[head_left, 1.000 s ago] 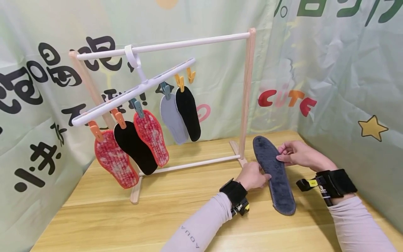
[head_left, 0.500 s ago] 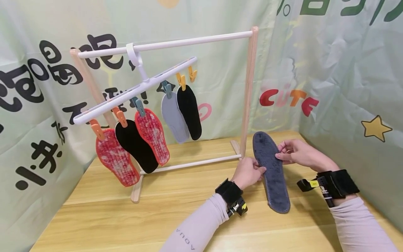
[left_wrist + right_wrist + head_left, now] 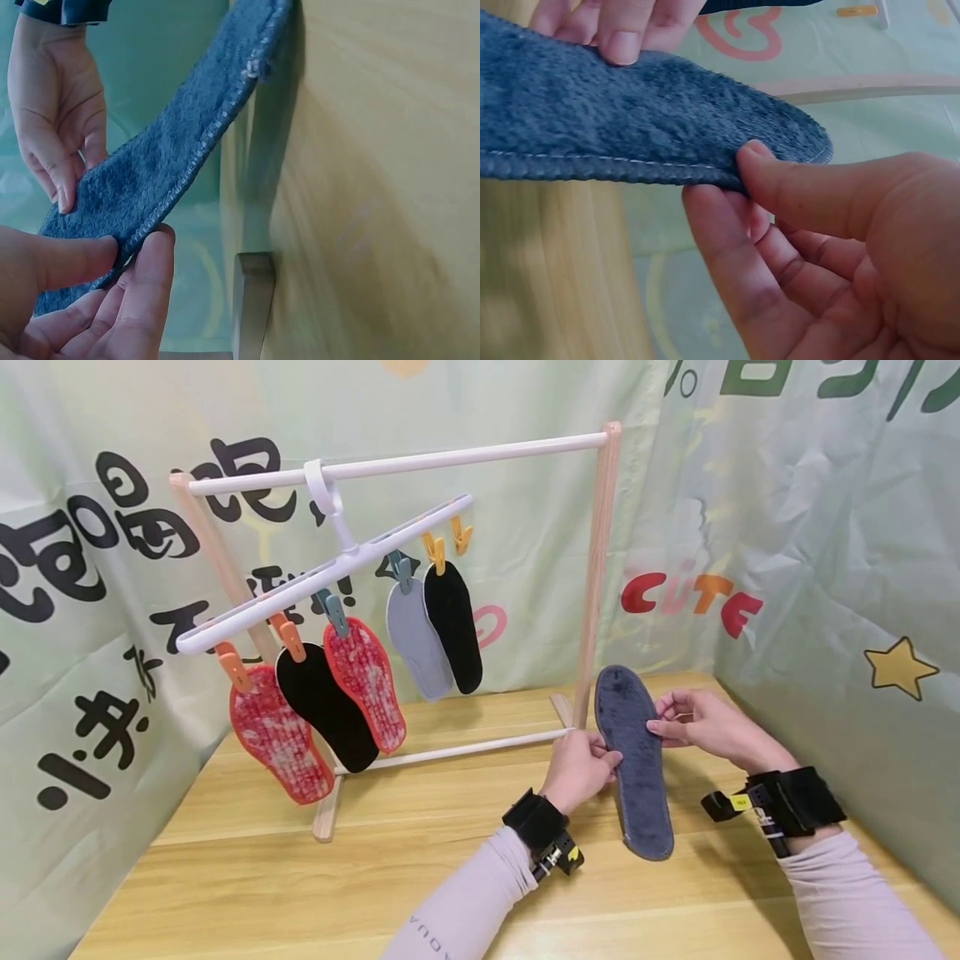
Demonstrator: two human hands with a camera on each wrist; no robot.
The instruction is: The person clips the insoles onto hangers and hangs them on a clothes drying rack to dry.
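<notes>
A dark grey-blue fuzzy insole with a stitched edge is held up over the right part of the table. My left hand pinches its left edge between thumb and fingers. On the opposite edge, a little higher, my right hand pinches it the same way. The left wrist view shows the insole bending slightly, its far end close over the wood. In the right wrist view the thumb of my right hand lies on the fuzzy face, with fingers underneath.
A white clip hanger hangs from a rack at the left. Clipped to it are red patterned insoles, black insoles and a grey insole. One yellow clip at its right end holds nothing. Printed curtains enclose the table.
Both hands have carried the insole a little to the left and away from me, toward the rack's right post. It now stands more upright in the head view. The grips look unchanged.
</notes>
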